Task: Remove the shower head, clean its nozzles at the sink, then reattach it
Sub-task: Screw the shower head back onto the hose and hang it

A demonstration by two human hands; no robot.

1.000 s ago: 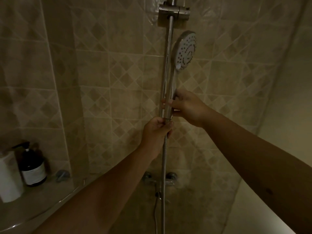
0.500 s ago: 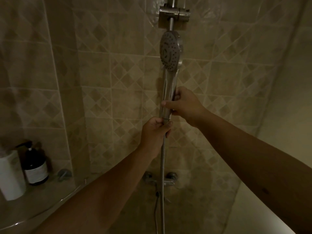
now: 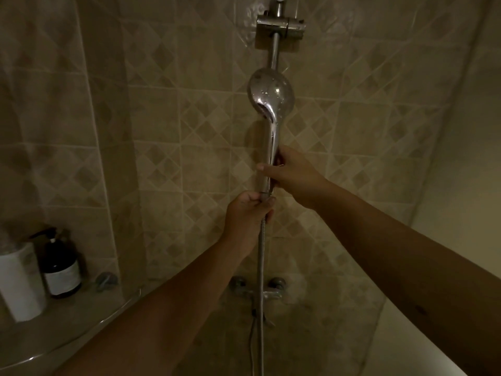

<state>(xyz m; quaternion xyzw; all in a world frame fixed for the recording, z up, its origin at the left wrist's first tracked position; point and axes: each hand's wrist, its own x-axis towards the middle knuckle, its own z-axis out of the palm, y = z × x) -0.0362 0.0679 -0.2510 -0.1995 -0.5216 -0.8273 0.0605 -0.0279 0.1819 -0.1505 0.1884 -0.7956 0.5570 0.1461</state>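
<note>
The chrome shower head stands upright in front of the wall rail, its shiny back toward me and its nozzle face hidden. My right hand is wrapped around the lower part of its handle. Just below, my left hand pinches the connector where the metal hose meets the handle. The hose hangs straight down past the wall tap.
A rail bracket sits high on the tiled wall. On the ledge at the left stand a dark pump bottle and a white cylinder. A pale plain wall closes the right side.
The shower head has spun around its handle: its nozzle face pointed right, then toward me, and now faces away. Both hands kept their places on handle and connector.
</note>
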